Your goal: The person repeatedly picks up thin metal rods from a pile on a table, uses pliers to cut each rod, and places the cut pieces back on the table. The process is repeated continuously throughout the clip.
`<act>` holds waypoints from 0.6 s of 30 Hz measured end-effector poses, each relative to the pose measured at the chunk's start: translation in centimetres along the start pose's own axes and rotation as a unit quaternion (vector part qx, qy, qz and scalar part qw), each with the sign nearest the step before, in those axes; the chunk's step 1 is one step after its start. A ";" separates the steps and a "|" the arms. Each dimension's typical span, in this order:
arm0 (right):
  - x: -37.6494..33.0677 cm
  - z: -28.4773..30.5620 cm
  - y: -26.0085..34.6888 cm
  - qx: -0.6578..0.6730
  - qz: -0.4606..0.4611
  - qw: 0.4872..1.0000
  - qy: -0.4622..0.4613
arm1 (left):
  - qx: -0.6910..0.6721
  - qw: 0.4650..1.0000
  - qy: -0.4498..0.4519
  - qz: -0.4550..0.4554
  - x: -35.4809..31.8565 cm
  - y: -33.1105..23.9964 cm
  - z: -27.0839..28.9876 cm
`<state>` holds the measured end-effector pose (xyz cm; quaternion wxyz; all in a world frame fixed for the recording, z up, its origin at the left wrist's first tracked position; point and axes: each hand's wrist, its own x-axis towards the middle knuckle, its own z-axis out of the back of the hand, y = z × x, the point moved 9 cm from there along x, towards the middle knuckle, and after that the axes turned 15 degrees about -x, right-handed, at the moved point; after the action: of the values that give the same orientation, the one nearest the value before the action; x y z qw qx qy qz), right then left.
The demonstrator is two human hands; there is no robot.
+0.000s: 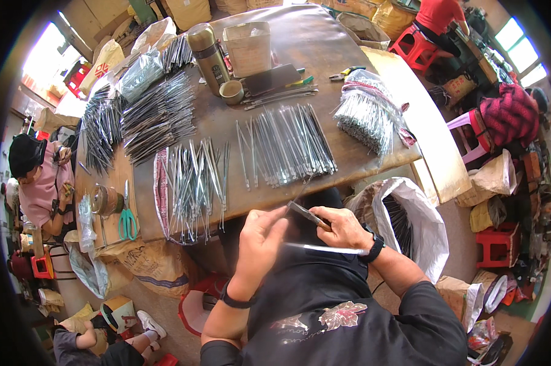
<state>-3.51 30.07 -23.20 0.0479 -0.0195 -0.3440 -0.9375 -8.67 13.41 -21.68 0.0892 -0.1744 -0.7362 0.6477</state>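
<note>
Left hand (260, 244): raised in front of the chest, fingers curled, pinching one end of a thin metal strip (324, 248); black band at the wrist.
Right hand (344, 229): clenched around a short dark tool (309, 215), also touching the far end of the strip; black watch on the wrist.
Strip: one, flat, narrow, shiny grey metal, held level between both hands, just below the table edge and above the lap.
Tool: one, slim and dark, angled up toward the left, tip near the left fingers; exact kind hard to tell.
Table (324, 49): worn brown wood, dull and scuffed.
Loose strips (284, 145): same grey metal, long and straight, fanned side by side near the table edge; too many to count.
Second heap (193, 180): more strips, crossed untidily on a printed plastic sheet, left of the fan.
Bundles (156, 116): darker stacked strips at far left, several piles overlapping.
Bagged bundle (370, 116): strips in clear plastic, at right.
Flask (208, 55): one, bronze-coloured metal cylinder, upright; one small cup (231, 91) beside it.
Box (248, 46): one, pale cardboard, open.
Scissors (127, 222): one pair, green handles, on a side board.
White sack (412, 219): open, dark rods inside, beside the right forearm.
Nearby: one seated person in pink (41, 183) at left, red stools (498, 244) at right.
</note>
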 end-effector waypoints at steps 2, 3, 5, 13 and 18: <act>0.2 0.1 -0.2 -0.003 -0.014 1.000 -0.004 | 0.021 0.997 0.012 -0.069 -0.7 -2.0 -0.2; 0.4 0.2 -0.2 -0.005 -0.019 1.000 -0.012 | 0.093 0.994 0.013 -0.062 -1.3 -2.3 0.3; 0.7 -0.6 -0.6 -0.003 -0.048 0.998 0.033 | 0.173 0.982 0.016 -0.072 -1.4 -2.4 0.8; 0.8 -3.3 -2.2 0.117 -0.108 0.983 0.090 | 0.153 0.972 -0.169 -0.052 2.9 1.6 11.5; -0.1 -2.5 -3.7 0.257 -0.131 0.956 0.044 | 0.218 0.957 -0.189 0.033 3.9 2.8 14.8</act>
<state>-3.82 31.24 -27.48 -0.0568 0.0799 -0.5707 -0.8153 -17.17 1.54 -26.95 -0.0370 -0.0497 -0.5740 0.8165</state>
